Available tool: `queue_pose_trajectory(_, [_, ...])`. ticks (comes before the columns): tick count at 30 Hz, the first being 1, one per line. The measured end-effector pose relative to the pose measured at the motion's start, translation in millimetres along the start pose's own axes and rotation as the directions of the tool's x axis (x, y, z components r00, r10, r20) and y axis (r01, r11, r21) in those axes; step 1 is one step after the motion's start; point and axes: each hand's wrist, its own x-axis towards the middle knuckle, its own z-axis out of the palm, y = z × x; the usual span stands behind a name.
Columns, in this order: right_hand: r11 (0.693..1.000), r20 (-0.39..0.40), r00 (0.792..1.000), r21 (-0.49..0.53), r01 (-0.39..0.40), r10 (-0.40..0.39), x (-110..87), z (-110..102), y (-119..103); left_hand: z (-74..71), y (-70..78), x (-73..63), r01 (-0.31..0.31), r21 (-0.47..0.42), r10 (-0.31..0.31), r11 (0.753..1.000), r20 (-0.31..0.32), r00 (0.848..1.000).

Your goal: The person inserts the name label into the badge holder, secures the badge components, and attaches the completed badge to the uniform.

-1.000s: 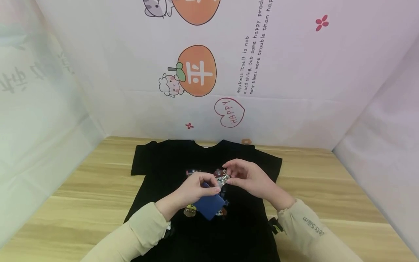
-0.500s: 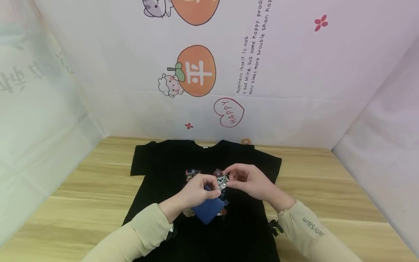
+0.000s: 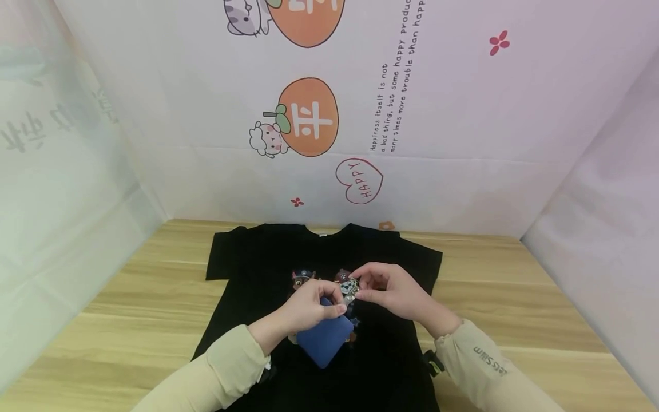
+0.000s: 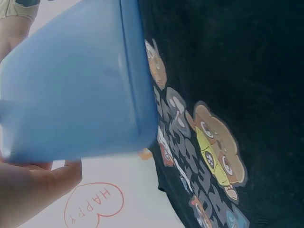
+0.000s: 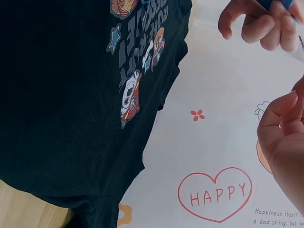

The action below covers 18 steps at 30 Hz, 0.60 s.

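My left hand (image 3: 311, 306) pinches the upper corner of a flat blue case (image 3: 325, 341) with rounded corners. The case hangs over the printed front of a black T-shirt (image 3: 381, 366). Close up in the left wrist view, the blue case (image 4: 76, 85) has a smooth face and a seam along its edge. My right hand (image 3: 393, 292) holds its thumb and fingertips at a small shiny metal fitting (image 3: 350, 296) by the case's top corner. In the right wrist view, the fingers of the right hand (image 5: 289, 137) are curled, and the fitting is mostly out of frame.
The shirt lies spread on a wood-grain table (image 3: 515, 309), collar away from me. Cartoon dogs and lettering (image 4: 190, 156) cover its chest. A white printed backdrop (image 3: 437, 103) rises behind the table, with pale cloth sides (image 3: 67, 189) at left and right.
The blue case has dropped slightly toward me and shows more of its face. Both hands have shifted a little down in the view, still close together at the metal fitting.
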Motion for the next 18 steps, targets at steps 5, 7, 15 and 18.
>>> queue_pose_trajectory(5, [1.000, -0.021, 1.000, -0.005, -0.017, 0.017, -2.7, -1.2, 0.3, 1.5, -3.1, -0.7, -0.006, -0.013, 0.005, 1.000, -0.008, 1.000])
queue_pose_trajectory(7, [1.000, -0.031, 0.999, -0.004, -0.023, 0.022, -3.7, -1.9, 0.7, 1.7, -2.9, -1.1, -0.014, -0.019, 0.014, 1.000, -0.015, 1.000])
queue_pose_trajectory(15, [1.000, -0.068, 0.998, 0.011, 0.000, 0.001, -6.7, -5.3, -0.2, 0.0, -0.5, -1.2, 0.013, -0.061, -0.015, 0.998, -0.038, 0.999])
queue_pose_trajectory(18, [0.999, -0.078, 0.996, 0.013, 0.049, -0.048, -8.5, -6.6, -0.2, -0.9, 1.7, -1.4, 0.028, -0.082, -0.031, 0.996, -0.035, 0.999])
